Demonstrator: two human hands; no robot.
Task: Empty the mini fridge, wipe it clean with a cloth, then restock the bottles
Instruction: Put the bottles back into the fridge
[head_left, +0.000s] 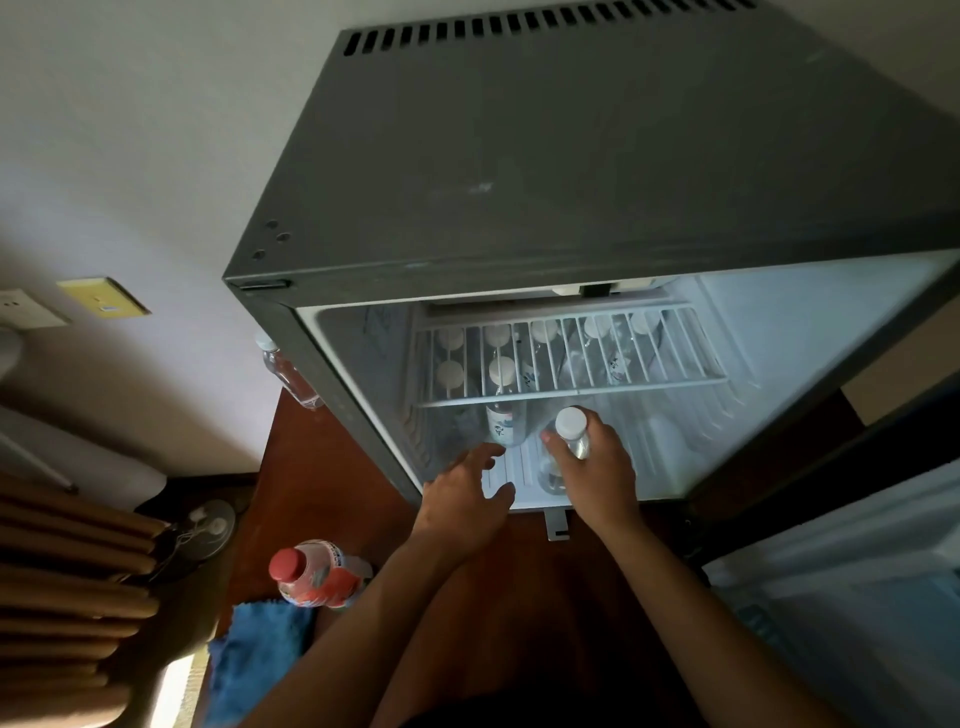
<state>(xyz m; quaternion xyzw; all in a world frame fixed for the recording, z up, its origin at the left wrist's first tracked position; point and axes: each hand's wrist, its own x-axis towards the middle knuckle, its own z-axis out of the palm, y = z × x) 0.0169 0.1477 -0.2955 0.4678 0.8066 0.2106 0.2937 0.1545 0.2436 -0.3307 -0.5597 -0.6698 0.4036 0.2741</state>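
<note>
Bottle labels (503, 422) apparently illegible.

White wall (156, 130), wall socket (23, 307), reddish wooden surface (311, 467), dim light.

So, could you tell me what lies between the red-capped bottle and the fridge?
Head view: only bare wooden floor between the red-capped bottle and the fridge.
</note>
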